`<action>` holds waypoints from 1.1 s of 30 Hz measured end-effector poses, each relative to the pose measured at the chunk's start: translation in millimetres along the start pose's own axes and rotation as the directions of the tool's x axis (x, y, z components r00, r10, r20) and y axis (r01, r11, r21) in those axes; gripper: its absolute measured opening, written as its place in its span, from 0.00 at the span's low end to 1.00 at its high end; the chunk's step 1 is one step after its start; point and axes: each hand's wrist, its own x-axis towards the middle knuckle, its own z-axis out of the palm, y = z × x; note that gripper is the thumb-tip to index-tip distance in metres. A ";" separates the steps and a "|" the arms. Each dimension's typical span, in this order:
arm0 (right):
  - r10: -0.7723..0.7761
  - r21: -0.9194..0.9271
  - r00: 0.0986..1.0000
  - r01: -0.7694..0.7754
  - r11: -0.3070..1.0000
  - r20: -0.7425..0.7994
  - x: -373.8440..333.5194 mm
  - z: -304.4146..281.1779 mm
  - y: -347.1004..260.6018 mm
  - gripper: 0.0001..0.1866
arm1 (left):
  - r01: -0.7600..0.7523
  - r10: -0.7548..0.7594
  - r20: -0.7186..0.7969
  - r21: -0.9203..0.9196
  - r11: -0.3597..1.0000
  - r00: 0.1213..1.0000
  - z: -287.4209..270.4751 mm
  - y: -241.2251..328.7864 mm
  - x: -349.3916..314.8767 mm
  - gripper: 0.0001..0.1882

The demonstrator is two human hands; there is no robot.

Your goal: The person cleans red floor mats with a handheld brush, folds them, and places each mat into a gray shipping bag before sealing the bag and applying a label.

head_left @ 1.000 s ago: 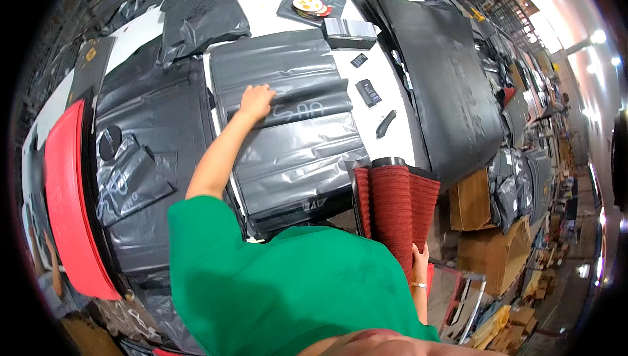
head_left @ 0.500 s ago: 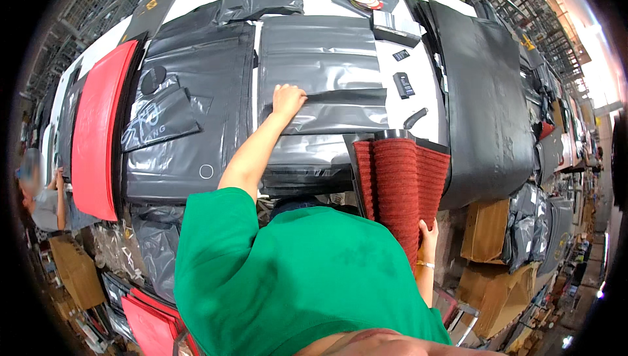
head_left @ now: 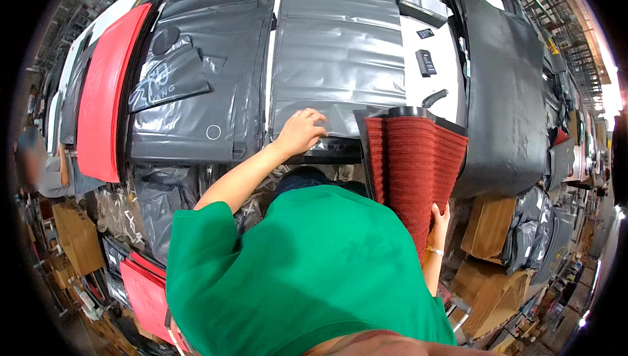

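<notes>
My left hand (head_left: pixel 302 131) is over the near edge of a stack of black plastic bags (head_left: pixel 340 38), its fingers loosely bent and apart. No held object shows in it. The top bag lies mostly flat with shiny creases, and under its near edge more dark layers show. At my right side, my right hand (head_left: pixel 439 220) grips the edge of a dark red ribbed mat (head_left: pixel 415 166) with black backing. That mat is bent into a loose roll and stands upright against the table edge. Some of the right hand's fingers are hidden behind it.
Left lie a wide black sheet stack (head_left: pixel 196 94) with a printed bag (head_left: pixel 171 80) on it, and red sheets (head_left: pixel 111 94). Right are black sheets (head_left: pixel 500 88). Small black labels (head_left: pixel 425 63) and a box (head_left: pixel 422 6) rest on the white tabletop. Cardboard boxes (head_left: pixel 487 225) stand below.
My left hand has come nearer to me, from the middle of the bag stack to its near edge. The raised fold in the top bag is gone. My right hand still holds the mat.
</notes>
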 end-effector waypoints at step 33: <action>0.308 -0.284 0.849 -0.197 0.938 0.429 91.0 95.8 -11.8 0.24 | -0.085 0.082 -0.026 -0.162 0.983 0.996 -95.7 40.4 -16.2 0.28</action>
